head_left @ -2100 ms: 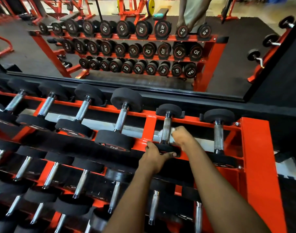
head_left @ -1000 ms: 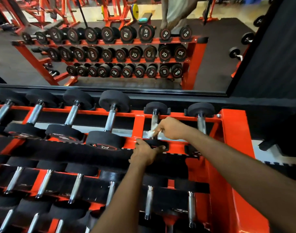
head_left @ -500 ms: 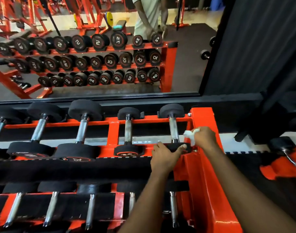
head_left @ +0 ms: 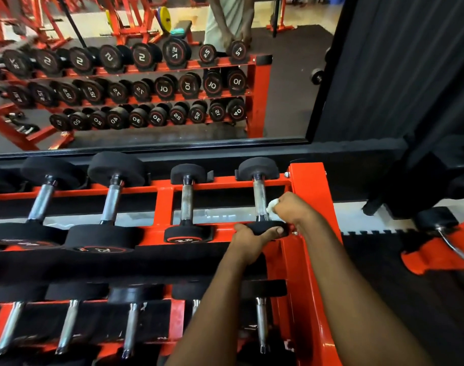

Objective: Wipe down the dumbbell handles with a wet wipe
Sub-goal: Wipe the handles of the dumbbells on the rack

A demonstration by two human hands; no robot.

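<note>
The right hand (head_left: 291, 210) pinches a bunched wet wipe (head_left: 271, 207) against the near end of the handle (head_left: 259, 195) of the rightmost dumbbell (head_left: 257, 169), on the top tier of the rack (head_left: 307, 180). The left hand (head_left: 248, 238) curls over its near head (head_left: 266, 227). The wipe is soft and limp. The knurled steel looks stiff, and the dumbbell is probably light enough to roll, so steadying it at the rubber head suits.

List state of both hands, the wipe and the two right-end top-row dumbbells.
left hand, gripping the near head of the rightmost dumbbell
right hand, pinching the wet wipe against that dumbbell's handle
wet wipe, bunched up, touching the handle's lower right side
rightmost dumbbell, seated in the rack, handle under the wipe
next dumbbell, seated in the rack, untouched
</note>
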